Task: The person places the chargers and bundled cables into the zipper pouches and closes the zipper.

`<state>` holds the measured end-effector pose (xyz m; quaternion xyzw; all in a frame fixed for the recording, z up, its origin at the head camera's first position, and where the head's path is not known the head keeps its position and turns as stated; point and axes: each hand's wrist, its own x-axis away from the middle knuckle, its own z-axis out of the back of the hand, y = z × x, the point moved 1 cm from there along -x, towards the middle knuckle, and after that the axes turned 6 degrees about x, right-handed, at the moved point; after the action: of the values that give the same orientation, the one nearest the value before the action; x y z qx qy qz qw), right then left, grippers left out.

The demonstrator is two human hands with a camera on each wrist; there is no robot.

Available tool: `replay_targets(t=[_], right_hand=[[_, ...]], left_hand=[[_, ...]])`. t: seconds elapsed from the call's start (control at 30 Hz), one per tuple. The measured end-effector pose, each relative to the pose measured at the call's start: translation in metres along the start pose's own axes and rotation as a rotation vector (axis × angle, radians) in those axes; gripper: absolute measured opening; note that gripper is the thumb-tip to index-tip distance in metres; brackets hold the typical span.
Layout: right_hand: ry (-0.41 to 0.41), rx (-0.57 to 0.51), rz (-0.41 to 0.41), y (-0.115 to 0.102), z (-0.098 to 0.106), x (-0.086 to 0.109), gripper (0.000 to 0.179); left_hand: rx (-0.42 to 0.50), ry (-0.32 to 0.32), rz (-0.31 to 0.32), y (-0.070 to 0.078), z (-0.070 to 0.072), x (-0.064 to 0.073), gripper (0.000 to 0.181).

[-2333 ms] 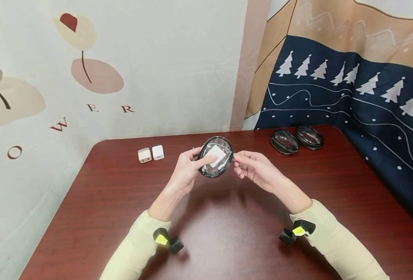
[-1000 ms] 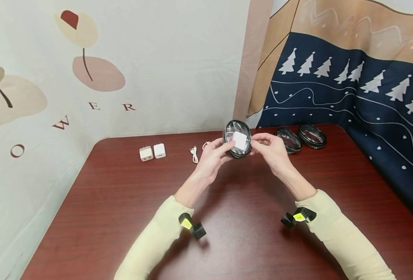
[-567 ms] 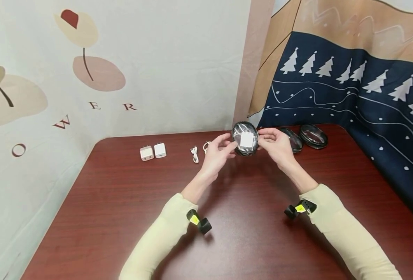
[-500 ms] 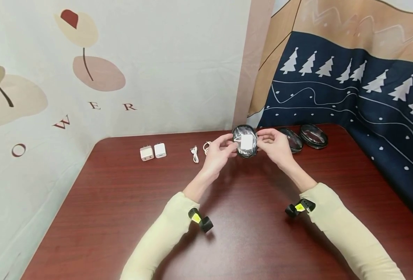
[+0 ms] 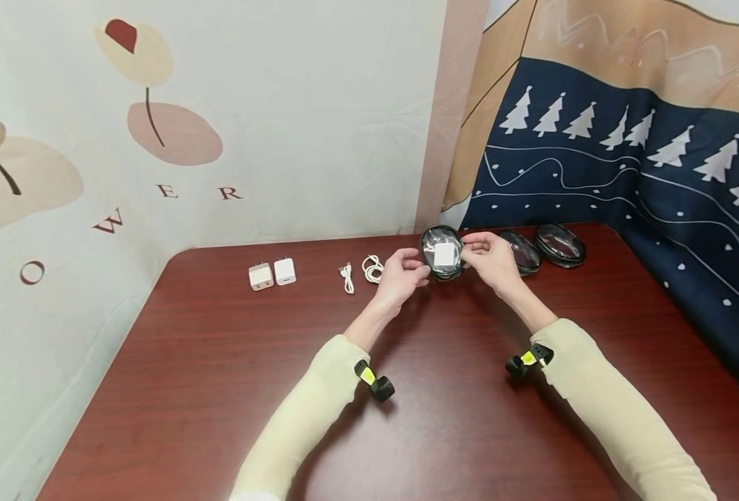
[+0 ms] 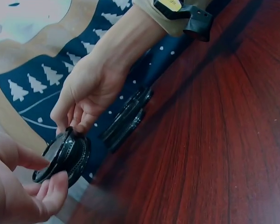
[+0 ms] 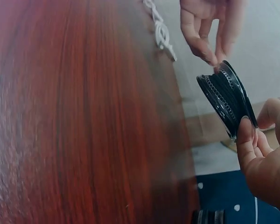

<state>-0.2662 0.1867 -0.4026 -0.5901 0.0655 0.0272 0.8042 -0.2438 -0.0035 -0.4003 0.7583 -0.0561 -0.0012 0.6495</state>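
The oval case (image 7: 226, 100) is clear and black-rimmed.

Both arms (image 5: 300, 410) stretch forward and angle inward; the left hand (image 5: 401, 280) and right hand (image 5: 491, 263) face each other close together, each in a thumb-and-finger pinch

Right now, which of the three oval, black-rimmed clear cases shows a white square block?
The case held by the left hand and right hand: the white block shows through its top. The two cases resting farther right show none.
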Motion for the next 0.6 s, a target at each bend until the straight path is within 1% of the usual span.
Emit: replay_targets(t=[0.1,0.17,0.3,0.4,0.47,0.6], right_hand=[[-0.009,0.036,-0.003,0.005,0.001,-0.004,0.033],[-0.009,0.062,-0.005,0.009,0.001,-0.007,0.033],[0.002,0.126,-0.011,0.017,0.002,-0.010,0.035],[0.021,0.188,-0.020,0.022,0.001,-0.012,0.035],[0.041,0.230,-0.023,0.023,0.001,-0.012,0.035],[0.080,0.280,-0.030,0.025,0.000,-0.012,0.034]], left_hand=[[0.057,-0.020,0.009,-0.005,-0.001,-0.006,0.043],[0.068,-0.020,0.015,-0.008,-0.003,-0.009,0.044],[0.067,-0.010,0.029,-0.013,-0.009,-0.017,0.047],[0.065,-0.005,0.043,-0.017,-0.013,-0.022,0.045],[0.062,-0.007,0.056,-0.019,-0.015,-0.025,0.045],[0.038,-0.021,0.091,-0.023,-0.017,-0.028,0.047]])
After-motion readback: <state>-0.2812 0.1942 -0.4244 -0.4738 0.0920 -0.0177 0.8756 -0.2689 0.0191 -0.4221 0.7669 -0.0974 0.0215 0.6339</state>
